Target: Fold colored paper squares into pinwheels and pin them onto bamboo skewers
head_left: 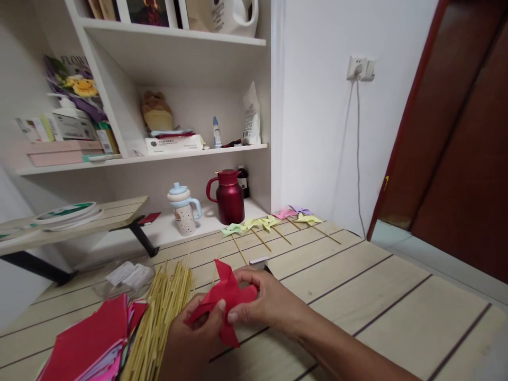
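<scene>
A red paper pinwheel (227, 290) is held above the table between my two hands, its folded points spreading up, down and sideways. My left hand (200, 325) pinches its left side, thumb on the front. On the right side, my right hand (260, 296) grips it with the thumb near the centre and fingers behind. Close to my left hand lies a bundle of thin straw-coloured sticks (159, 309). Left of that bundle is a stack of coloured paper sheets (91, 338), red on top. The backs of my fingers hide part of the pinwheel.
Several finished pinwheels on sticks (270, 222) lie along the table's back edge. A red thermos jug (230, 198) and a light-blue-lidded cup (184, 211) stand on the low shelf behind. A small raised table (119, 211) holds tape rolls (71, 216) at left.
</scene>
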A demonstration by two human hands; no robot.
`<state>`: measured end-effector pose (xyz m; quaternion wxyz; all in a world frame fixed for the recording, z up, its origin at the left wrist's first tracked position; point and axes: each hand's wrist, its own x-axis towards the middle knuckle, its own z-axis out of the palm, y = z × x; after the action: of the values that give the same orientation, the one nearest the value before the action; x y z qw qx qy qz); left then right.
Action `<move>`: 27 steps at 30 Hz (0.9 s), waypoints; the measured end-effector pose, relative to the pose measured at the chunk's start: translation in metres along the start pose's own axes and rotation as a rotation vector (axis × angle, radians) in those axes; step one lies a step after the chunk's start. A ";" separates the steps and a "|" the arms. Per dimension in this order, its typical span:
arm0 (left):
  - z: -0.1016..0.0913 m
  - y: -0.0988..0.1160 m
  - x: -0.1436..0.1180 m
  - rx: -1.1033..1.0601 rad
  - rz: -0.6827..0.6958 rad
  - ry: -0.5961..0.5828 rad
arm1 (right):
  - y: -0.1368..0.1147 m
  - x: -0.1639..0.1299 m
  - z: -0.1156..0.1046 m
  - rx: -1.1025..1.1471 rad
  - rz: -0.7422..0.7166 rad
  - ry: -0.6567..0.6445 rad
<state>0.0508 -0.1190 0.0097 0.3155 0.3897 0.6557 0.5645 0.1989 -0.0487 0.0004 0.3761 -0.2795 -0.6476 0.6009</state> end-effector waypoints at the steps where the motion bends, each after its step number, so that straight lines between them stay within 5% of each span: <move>1: 0.000 -0.003 0.000 0.012 0.017 -0.020 | -0.001 0.000 0.000 -0.032 -0.024 0.012; 12: 0.001 -0.025 0.006 0.076 0.067 -0.048 | -0.007 -0.001 0.000 0.005 -0.077 0.104; 21: 0.004 -0.011 -0.002 0.083 0.136 -0.049 | -0.005 -0.002 -0.002 -0.086 -0.064 0.140; 27: 0.002 -0.024 0.003 0.044 0.024 -0.080 | -0.005 -0.003 -0.001 -0.164 -0.121 0.152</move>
<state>0.0469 -0.1166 -0.0145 0.3260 0.4269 0.6501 0.5374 0.2015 -0.0511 0.0054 0.4358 -0.3144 -0.6798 0.4990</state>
